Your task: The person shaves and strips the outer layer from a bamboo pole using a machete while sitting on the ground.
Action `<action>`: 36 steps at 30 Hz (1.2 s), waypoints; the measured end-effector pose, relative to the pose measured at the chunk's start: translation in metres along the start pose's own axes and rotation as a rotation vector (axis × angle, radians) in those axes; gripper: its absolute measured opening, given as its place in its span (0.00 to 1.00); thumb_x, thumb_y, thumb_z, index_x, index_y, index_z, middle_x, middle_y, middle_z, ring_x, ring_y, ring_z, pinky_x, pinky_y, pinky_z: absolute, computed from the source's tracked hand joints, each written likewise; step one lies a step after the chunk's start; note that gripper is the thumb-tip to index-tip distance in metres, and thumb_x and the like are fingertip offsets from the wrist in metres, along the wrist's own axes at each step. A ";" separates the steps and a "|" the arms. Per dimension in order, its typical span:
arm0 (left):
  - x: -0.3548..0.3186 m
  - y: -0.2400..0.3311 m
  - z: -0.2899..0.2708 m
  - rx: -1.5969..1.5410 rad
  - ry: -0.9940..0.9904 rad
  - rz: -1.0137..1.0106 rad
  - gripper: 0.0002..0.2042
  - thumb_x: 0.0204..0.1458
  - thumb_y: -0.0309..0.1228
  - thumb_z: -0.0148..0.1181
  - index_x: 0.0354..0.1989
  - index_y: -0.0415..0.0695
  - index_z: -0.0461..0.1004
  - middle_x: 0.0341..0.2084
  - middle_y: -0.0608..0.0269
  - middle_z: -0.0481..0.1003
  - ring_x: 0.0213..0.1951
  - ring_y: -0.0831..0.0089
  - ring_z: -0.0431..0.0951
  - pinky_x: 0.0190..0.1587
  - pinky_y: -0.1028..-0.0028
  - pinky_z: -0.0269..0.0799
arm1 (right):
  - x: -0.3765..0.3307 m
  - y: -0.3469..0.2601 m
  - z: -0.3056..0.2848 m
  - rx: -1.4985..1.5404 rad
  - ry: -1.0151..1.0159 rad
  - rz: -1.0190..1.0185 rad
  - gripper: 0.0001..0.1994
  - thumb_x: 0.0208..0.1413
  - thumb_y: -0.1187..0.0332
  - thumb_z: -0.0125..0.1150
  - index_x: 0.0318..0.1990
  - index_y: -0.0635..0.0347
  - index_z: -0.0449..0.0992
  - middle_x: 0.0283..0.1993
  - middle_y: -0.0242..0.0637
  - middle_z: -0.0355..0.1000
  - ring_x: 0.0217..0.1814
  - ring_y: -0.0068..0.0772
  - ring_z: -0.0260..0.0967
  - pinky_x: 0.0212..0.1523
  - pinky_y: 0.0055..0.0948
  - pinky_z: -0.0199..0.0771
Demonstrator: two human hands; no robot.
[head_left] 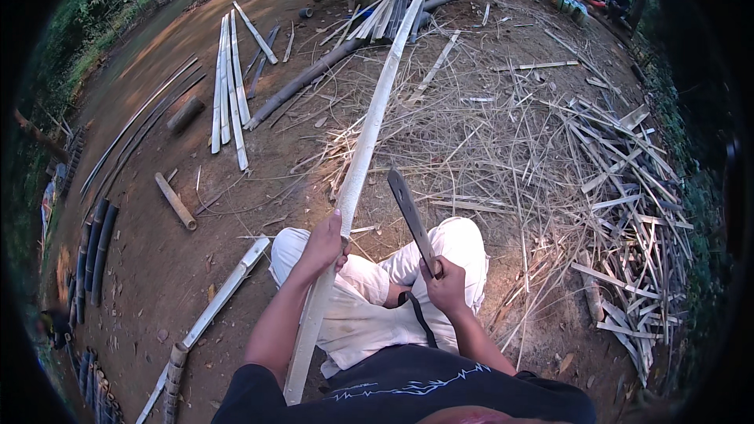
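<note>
head view: my left hand (323, 245) was clamped around a long pale bamboo strip (363, 149) that ran from beside my lap out over the dirt. my right hand (446, 284) was closed on the handle of a dark blade (408, 208), tip raised, just right of the strip. bamboo offcuts (628, 212) lay heaped to my right.
</note>
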State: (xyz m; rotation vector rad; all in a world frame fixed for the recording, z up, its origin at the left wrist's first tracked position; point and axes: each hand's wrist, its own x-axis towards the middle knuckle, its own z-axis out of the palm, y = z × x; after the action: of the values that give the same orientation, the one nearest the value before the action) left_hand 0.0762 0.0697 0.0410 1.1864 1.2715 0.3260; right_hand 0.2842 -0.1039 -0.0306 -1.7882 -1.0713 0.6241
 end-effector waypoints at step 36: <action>-0.164 -0.231 -0.087 0.511 -0.134 -0.536 0.42 0.51 0.72 0.52 0.34 0.34 0.78 0.29 0.49 0.80 0.39 0.59 0.84 0.41 0.61 0.78 | 0.003 -0.015 0.024 -0.303 -0.366 -0.108 0.14 0.49 0.60 0.68 0.31 0.64 0.75 0.26 0.51 0.75 0.30 0.56 0.76 0.33 0.48 0.74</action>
State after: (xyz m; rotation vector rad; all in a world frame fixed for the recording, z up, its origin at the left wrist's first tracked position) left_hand -0.1452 -0.1087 -0.0427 1.2025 1.5424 -0.4903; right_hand 0.2609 -0.0875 -0.0276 -1.8994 -1.5696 0.7738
